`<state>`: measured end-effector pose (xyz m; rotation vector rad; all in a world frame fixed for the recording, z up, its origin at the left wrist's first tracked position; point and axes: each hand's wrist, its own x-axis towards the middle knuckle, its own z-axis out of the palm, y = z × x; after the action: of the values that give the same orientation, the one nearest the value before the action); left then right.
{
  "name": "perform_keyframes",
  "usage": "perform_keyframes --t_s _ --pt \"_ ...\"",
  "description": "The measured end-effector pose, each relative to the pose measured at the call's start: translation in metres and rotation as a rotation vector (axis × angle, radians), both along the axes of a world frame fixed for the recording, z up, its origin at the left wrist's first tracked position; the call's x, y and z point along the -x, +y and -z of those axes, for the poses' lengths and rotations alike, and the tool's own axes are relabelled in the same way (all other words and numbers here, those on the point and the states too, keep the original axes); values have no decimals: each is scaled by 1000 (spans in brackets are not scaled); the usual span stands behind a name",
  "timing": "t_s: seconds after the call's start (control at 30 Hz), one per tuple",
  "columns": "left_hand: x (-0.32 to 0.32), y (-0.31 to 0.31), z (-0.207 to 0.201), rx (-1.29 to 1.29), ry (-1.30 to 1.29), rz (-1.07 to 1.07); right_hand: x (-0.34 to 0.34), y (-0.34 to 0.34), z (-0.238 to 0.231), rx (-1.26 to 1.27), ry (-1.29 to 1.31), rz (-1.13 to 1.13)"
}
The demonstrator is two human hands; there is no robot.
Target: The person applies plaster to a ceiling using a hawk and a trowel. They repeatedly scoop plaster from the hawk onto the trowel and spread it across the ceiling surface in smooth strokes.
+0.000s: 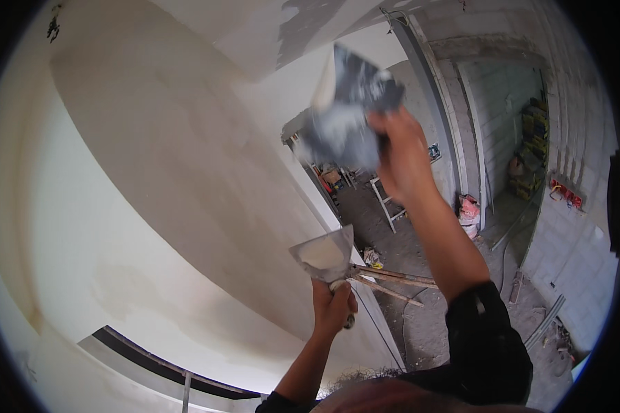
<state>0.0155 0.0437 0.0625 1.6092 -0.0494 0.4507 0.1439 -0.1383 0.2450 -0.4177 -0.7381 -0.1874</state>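
Note:
My right hand (402, 153) is raised at the upper middle, its fingers wrapped round a wide plastering trowel (346, 134). The trowel's dark grey face carries whitish smears and is blurred by motion. Lower down, my left hand (332, 307) grips the handle of a putty knife (345, 242), blade upward. A pale lump of putty (324, 255) lies on that blade. To the left of both tools runs a broad wall surface (186, 172), part damp grey-brown and part white. Whether the trowel touches any surface cannot be made out.
Wooden poles (396, 277) lie at mid-height beside the wall edge. Beyond stands a small white ladder (387, 206). A pink and white sack (468, 212) leans by a doorway. Red electrical boxes (566, 195) with loose wires sit in the block wall at right; debris litters the floor.

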Motion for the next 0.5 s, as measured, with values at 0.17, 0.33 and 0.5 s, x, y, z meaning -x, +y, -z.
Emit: perform_keyframes --t_s 0.17,0.33,0.5 --pt "38 -13 -7 355 185 123 -96 37 -95 -208 -77 -39" --pt "62 -11 -4 472 231 136 -139 98 -156 -265 -39 -116" --pt "71 -1 19 613 269 141 -149 129 -194 -421 -1 -182"
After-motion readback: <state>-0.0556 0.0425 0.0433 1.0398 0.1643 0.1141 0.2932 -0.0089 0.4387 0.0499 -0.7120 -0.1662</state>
